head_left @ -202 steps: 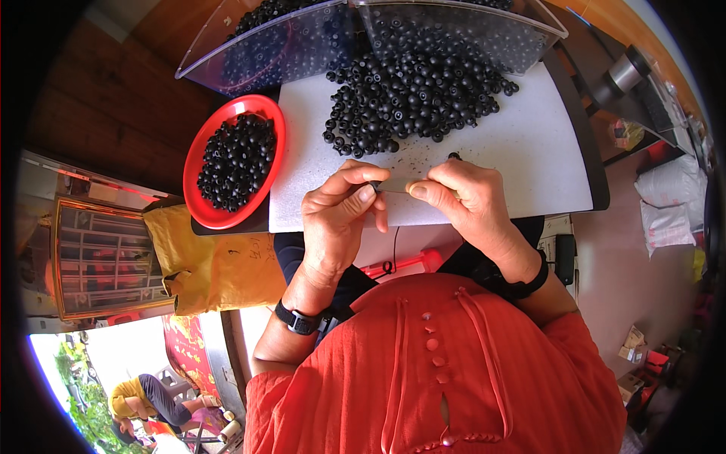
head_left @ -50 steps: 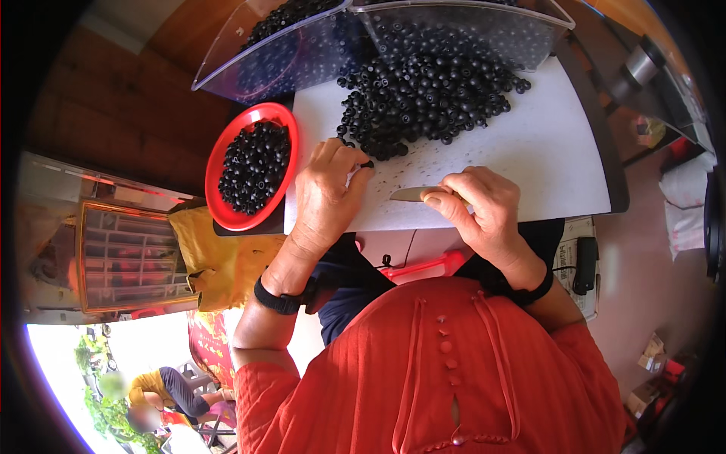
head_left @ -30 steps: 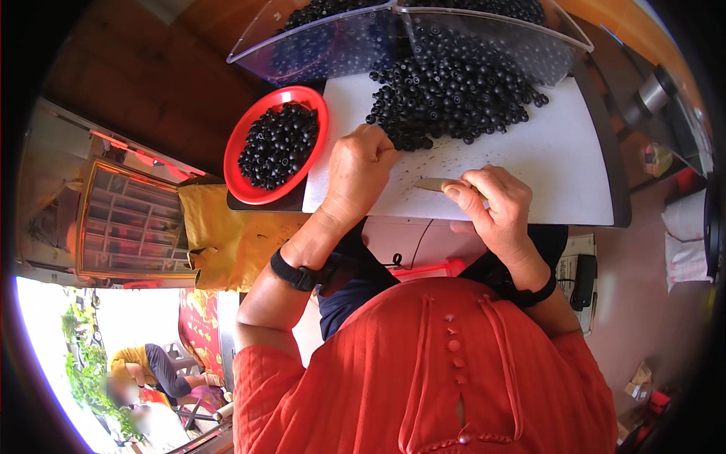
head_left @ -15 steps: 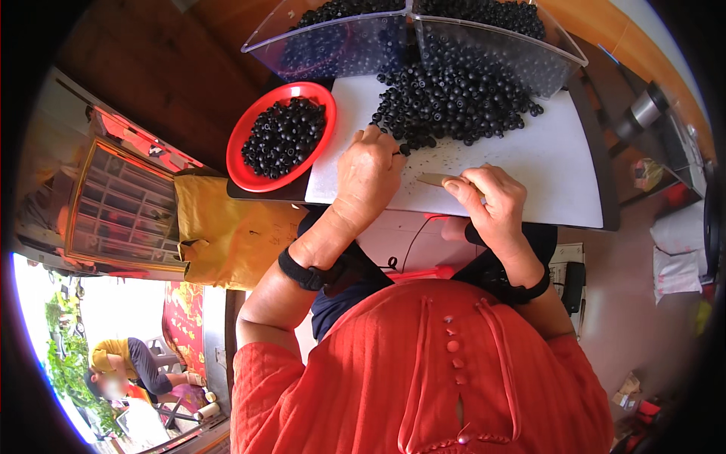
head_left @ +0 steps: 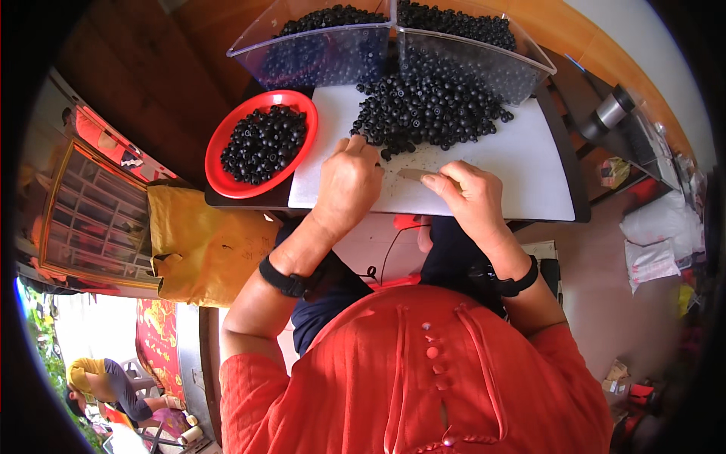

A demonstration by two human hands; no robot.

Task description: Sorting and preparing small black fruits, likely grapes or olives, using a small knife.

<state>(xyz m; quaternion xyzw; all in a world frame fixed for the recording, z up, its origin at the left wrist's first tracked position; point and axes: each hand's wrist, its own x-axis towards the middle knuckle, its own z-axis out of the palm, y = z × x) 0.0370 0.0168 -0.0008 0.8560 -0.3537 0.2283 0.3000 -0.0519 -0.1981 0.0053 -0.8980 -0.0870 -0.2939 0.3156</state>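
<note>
Left hand [head_left: 349, 180] lies knuckles-up on the white board [head_left: 529, 174], fingers curled at the near edge of the bead pile [head_left: 427, 106]; whether it pinches a bead, cannot tell. Right hand [head_left: 470, 198] grips a thin stick [head_left: 414, 174], possibly a needle. Red bowl [head_left: 261, 142] of beads sits left of the board.

1 head-worn fisheye, steeply downward, close above the white board [head_left: 522, 170]

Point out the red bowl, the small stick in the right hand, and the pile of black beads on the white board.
red bowl [head_left: 219, 178]: head view, bare lower rim.
small stick [head_left: 411, 174]: head view, exposed tip.
pile of black beads [head_left: 427, 110]: head view, middle of heap.
</note>
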